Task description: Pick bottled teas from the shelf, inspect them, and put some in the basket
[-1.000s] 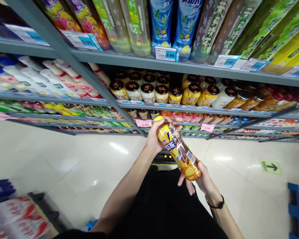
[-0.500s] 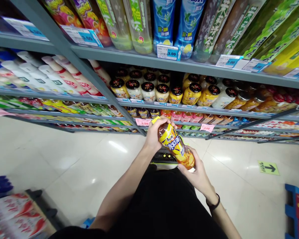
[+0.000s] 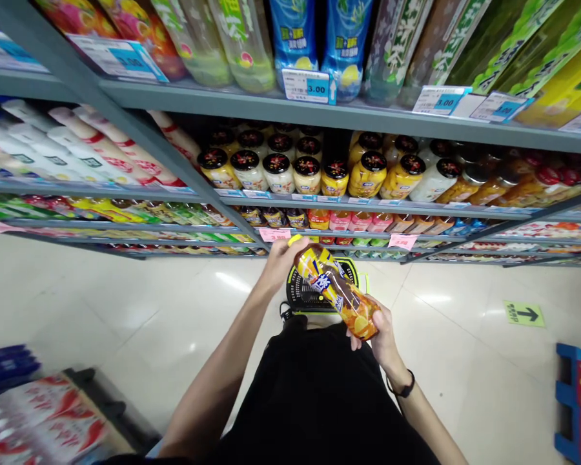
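A plastic bottle of amber iced tea (image 3: 339,290), with a yellow cap and a yellow and blue label, is held tilted in front of my body. My left hand (image 3: 278,263) is closed around its neck and cap end at the upper left. At the lower right my right hand (image 3: 383,332) grips the base, thumb across the label side. Some of the left fingers are hidden behind the bottle. Below the bottle, a black shopping basket (image 3: 300,294) with a lime-green rim sits on the floor by my feet.
Ahead stands a grey shelf (image 3: 252,104) with tall drink bottles on top and fruit jars (image 3: 307,174) beneath. Shrink-wrapped packs (image 3: 53,413) are stacked at the lower left. Red boxes beside a blue pallet (image 3: 564,394) stand at the right. A green arrow sign (image 3: 523,314) marks the floor.
The bottle has turned in my hands, so its label faces another way. My left hand has shifted left and my right hand has rolled around the base. More of the basket shows.
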`<state>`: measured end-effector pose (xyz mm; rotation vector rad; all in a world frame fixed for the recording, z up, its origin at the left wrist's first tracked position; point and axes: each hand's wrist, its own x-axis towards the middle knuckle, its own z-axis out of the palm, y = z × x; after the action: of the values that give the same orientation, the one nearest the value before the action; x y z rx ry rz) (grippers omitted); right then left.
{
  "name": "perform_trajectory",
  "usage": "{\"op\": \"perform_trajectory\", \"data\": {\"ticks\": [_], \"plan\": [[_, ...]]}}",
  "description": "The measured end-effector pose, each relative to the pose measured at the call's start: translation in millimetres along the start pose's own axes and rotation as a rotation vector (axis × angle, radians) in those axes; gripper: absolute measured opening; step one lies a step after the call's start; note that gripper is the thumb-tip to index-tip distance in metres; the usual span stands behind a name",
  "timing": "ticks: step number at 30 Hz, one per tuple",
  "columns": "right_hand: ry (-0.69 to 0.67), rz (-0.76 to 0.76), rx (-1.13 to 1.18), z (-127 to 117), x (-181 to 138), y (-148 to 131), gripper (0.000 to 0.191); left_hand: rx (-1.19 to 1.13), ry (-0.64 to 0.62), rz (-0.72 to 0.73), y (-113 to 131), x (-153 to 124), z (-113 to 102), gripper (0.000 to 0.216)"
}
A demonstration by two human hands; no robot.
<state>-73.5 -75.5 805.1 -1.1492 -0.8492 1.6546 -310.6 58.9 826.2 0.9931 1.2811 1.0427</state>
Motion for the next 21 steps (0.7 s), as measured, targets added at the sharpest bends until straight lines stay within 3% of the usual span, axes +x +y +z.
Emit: {"op": "perform_trajectory", "data": {"ticks": [3, 6, 10, 13, 17, 21], "plan": [[0.104, 0.198, 0.026, -18.7, 20.7, 16.5, 0.082, 0.176, -0.091, -0.176, -36.2, -2.5, -21.5, 0.070], [0.178, 0.350, 0.039, -50.3, 42.7, 51.0, 0.074, 0.319, -0.198, -0.357, -81.2, -16.3, -24.4, 0.079], [0.303, 0.477, 0.086, -93.7, 61.7, 128.7, 0.065, 0.456, -0.310, -0.523, -152.6, -32.5, -5.8, 0.077], [0.394, 0.575, 0.130, -117.3, 67.1, 198.7, 0.061, 0.589, -0.337, -0.562, -215.1, -26.1, 11.3, 0.065], [0.602, 0.607, 0.082, -146.0, 52.0, 284.7, 0.066, 0.884, -0.297, -0.573, -311.4, 5.0, 31.5, 0.053], [0.791, 0.649, -0.014, -176.6, -2.2, 348.8, 0.085, 1.187, -0.296, -0.628, -417.3, 38.2, 42.8, 0.039]]}}
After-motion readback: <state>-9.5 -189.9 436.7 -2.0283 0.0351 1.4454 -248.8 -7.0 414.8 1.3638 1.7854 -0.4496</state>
